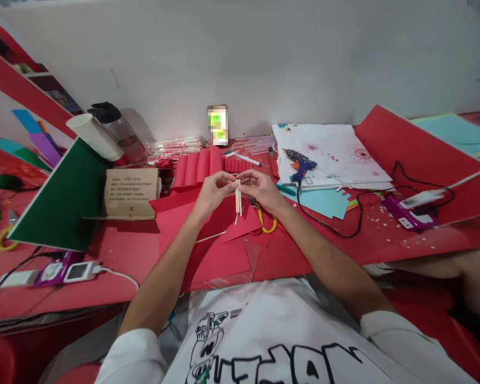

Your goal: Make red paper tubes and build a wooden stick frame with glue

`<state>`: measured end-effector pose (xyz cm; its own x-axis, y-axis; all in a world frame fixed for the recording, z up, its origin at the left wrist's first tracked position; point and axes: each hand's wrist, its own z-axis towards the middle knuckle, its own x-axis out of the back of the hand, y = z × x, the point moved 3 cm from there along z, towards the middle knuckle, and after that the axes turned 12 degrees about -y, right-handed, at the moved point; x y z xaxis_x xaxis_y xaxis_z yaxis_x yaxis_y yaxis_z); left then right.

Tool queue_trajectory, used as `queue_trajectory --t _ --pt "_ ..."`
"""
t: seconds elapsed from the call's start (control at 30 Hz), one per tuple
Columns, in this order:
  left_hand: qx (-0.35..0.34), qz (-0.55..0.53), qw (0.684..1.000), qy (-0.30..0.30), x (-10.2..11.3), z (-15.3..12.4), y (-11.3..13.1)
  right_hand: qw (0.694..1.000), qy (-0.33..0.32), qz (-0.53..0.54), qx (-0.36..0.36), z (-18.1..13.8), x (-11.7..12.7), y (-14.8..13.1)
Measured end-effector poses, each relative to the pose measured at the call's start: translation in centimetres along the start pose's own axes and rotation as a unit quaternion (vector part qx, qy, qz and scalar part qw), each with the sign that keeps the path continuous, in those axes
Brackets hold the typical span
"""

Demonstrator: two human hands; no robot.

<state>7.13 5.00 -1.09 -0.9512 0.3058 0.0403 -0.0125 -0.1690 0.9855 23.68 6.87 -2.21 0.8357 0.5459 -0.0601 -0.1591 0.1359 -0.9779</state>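
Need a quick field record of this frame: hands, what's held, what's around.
left hand: pinches the top of the wooden sticks
right hand: pinches the same bundle from the other side
bundle: roughly upright, above red paper sheets
near hands: scissors with yellow handles, by the right wrist; loose stick lying on the sheets
behind hands: pleated red paper; phone against the wall
left side: cardboard box, green board
right side: glue gun on white patterned paper
surface: table, red
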Motion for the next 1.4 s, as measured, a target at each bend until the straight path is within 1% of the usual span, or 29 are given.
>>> queue_trajectory --t 0.13,0.3,0.53,0.73,0.93,1.07,1.4 --pt "-0.011 0.009 1.0 -0.003 -0.04 0.05 0.06 1.0 0.002 -0.013 0.01 -0.02 0.0 -0.24" --pt "-0.008 0.009 1.0 -0.005 -0.14 0.0 0.21 1.0 -0.012 -0.023 0.006 0.03 0.07 -0.01" --pt "0.028 0.013 1.0 -0.008 0.01 0.12 -0.06 0.994 -0.015 -0.102 0.047 0.08 0.03 -0.01" --pt "0.046 -0.006 0.999 -0.021 -0.19 0.1 0.12 0.993 -0.01 -0.105 0.056 0.2 0.1 0.16" --pt "0.056 -0.02 0.998 -0.033 -0.29 -0.02 0.3 0.994 -0.005 -0.099 0.036 0.25 0.28 0.21" --pt "0.055 -0.028 0.998 -0.029 -0.37 -0.08 0.37 0.996 0.003 -0.088 0.029 0.21 0.32 0.06" --pt "0.058 -0.045 0.997 -0.032 -0.3 -0.05 0.21 0.998 -0.004 -0.061 0.028 0.13 0.14 -0.08"
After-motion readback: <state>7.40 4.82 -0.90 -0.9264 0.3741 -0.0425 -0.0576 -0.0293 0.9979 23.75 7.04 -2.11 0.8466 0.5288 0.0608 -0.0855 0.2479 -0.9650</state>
